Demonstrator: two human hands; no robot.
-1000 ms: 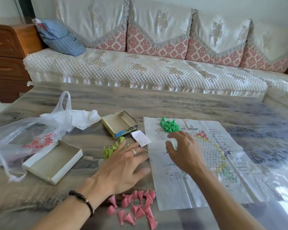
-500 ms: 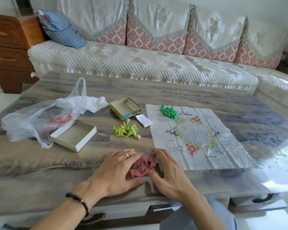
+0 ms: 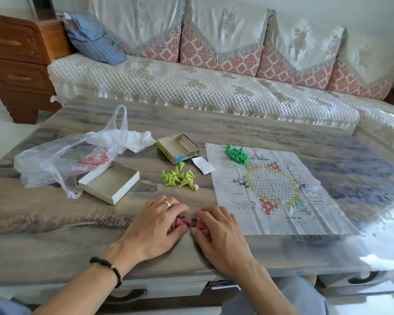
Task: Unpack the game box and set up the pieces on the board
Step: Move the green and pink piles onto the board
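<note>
At the lower centre of the frame, the left hand and the right hand curl their grip around the pink cone pieces on the worktop, left of the paper board.

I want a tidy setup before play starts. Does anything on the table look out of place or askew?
Yes. One small cream piece lies alone at the edge of the light green pieces, matching no pile. The dark green pieces sit heaped on the paper board's corner, not on its spaces.
</note>
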